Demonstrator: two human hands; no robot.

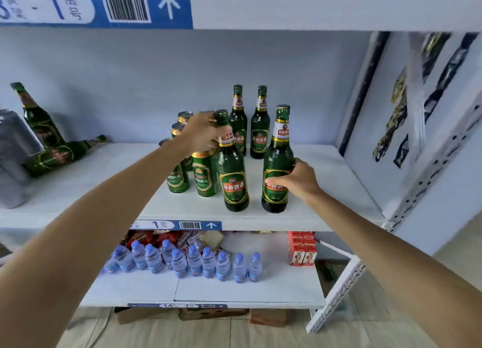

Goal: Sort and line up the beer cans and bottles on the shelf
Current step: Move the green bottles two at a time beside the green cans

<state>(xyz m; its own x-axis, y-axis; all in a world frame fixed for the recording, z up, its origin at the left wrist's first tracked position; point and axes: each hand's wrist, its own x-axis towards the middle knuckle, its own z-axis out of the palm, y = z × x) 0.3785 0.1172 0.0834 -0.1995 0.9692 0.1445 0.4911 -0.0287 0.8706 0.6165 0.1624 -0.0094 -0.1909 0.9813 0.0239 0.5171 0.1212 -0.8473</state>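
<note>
On the white shelf my left hand grips the neck of a green beer bottle standing near the front. My right hand wraps the body of a second green bottle to its right. Two more bottles stand upright behind them. Green cans stand left of the held bottle, with gold-topped cans behind, partly hidden by my left hand. At far left one bottle leans and another lies on its side.
A large grey can stands at the shelf's left edge. The lower shelf holds several small water bottles, red snack packs and red cartons. A perforated shelf upright rises at right. Cardboard boxes sit on the floor.
</note>
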